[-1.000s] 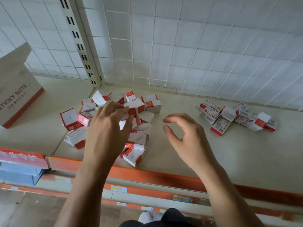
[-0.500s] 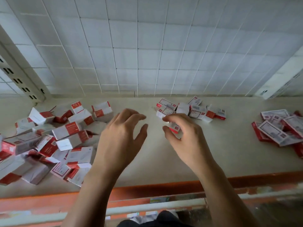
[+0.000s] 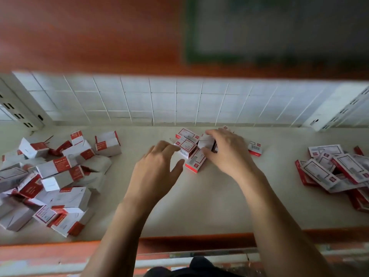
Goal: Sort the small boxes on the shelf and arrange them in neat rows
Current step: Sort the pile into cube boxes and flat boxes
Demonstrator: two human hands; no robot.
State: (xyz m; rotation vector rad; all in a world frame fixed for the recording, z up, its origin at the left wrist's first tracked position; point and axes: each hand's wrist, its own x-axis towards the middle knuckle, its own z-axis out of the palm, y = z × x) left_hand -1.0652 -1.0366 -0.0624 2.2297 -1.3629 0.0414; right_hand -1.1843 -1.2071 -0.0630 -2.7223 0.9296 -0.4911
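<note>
A middle cluster of small red-and-white boxes lies near the back of the beige shelf. My right hand is on top of this cluster, fingers curled over a small white box with the thumb under it. My left hand reaches in from the left with loosely spread fingers, whose tips touch the cluster's left box. One box lies between my two thumbs. Another box sits just right of my right hand.
A large jumbled pile of bigger red-and-white boxes fills the shelf's left side. Flat red-and-white packs are heaped at the right. A white wire grid backs the shelf, an orange beam runs overhead, and an orange front rail edges it.
The view has swung right and tilted up. Both hands have moved from the left pile forward to the middle cluster, and my right hand has closed over a box there.
</note>
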